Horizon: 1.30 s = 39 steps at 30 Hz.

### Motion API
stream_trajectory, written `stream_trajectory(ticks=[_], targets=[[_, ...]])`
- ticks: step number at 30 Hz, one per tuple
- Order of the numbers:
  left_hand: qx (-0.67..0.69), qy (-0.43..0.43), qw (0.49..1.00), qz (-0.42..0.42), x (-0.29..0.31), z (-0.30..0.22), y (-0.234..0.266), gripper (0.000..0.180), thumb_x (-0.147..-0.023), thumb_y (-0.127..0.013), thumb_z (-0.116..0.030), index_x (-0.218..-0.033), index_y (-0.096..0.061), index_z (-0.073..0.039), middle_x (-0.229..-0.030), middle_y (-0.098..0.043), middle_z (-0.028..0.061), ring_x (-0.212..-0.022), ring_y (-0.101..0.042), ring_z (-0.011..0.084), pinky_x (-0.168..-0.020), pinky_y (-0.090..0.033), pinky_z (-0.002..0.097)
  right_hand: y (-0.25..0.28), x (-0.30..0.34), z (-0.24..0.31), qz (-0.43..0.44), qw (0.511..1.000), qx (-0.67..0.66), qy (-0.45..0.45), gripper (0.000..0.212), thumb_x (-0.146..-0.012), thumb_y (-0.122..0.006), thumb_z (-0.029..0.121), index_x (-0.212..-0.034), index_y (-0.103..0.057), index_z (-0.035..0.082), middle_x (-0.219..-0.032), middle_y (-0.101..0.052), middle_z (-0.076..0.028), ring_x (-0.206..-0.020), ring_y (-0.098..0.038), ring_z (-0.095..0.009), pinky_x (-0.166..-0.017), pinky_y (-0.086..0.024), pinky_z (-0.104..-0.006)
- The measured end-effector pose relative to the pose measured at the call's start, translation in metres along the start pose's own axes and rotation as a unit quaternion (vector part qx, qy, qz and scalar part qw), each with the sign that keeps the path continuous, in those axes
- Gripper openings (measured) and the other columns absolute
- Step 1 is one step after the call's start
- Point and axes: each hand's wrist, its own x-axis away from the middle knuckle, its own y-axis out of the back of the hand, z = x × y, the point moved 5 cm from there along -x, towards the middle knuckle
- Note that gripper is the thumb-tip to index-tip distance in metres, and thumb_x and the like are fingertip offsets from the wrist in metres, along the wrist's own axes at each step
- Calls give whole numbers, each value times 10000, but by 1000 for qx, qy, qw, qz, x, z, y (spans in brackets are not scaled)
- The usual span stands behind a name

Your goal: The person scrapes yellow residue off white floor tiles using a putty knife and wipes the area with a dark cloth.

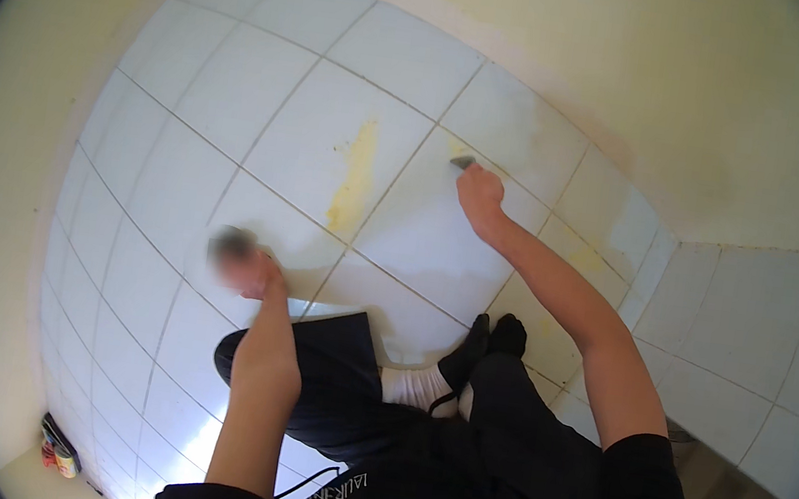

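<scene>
The white tiled floor (437, 234) is stretching to the cream wall (672, 94). Yellow marks (355, 178) are lying near its middle. The left hand (265, 277) is hanging past the bent knee (226, 356), maybe for balance; blur is hiding its fingers, so I cannot tell if it is open or closed. Toward the floor's far edge, the right hand (480, 195) is gripping a small grey tool (462, 161), its flat end poking out, perhaps so it can meet the tiles.

Head-worn fisheye, facing tiled floor (413, 226), edges unclear
</scene>
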Motion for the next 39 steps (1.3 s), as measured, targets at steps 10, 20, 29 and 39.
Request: stream_trajectory(ticks=[10,20,29,39], targets=[[168,-122,978,37,-9,0,2,594,-872,-547,-27,-1440,-509,-200,-1262,-461,221,-1113,-567,414,-878,-502,507,-19,181,-90,67,932,-257,-247,150,-926,-526,128,-936,-603,-1,-792,-711,-240,-761,-725,-402,-651,-587,-490],[14,-532,826,187,189,-257,-63,514,-904,-586,-156,-1413,-522,-122,-1340,-530,221,-1107,-624,362,-785,-573,464,-19,286,-147,222,898,-261,-277,173,-900,-563,98,-996,-624,-33,-946,-702,-258,-886,-706,-415,-786,-568,-492],[298,-495,318,751,500,-323,48,417,-971,-622,-264,-1312,-579,-28,-1045,-596,112,-933,-574,201,-838,-479,341,29,281,-59,262,894,-334,-144,252,-925,-552,208,-1013,-609,-22,-917,-701,-225,-872,-699,-403,-782,-551,-506],[438,-371,729,372,202,-204,-57,408,-969,-570,-110,-1355,-537,15,-1341,-539,209,-1282,-488,361,-1105,-382,453,46,267,-73,197,924,-324,-40,228,-912,-557,213,-1009,-626,19,-857,-689,-212,-811,-685,-391,-711,-538,-514]])
